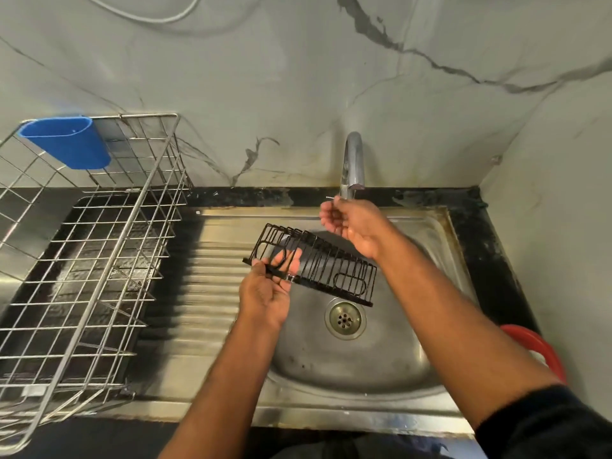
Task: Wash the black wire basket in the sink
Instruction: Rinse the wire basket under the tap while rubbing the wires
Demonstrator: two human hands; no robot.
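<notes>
Head view: left hand [265, 293] grips black wire basket [318, 266]; right hand [351, 223] apart.

A home kitchen: a steel sink [427, 226] with a ribbed draining board and a chrome tap [353, 162] fills the middle of the frame, set in a black counter [477, 246] under marble-patterned wall tiles [231, 77], with a wire dish rack [96, 260] and blue cutlery holder [66, 140] at left
</notes>
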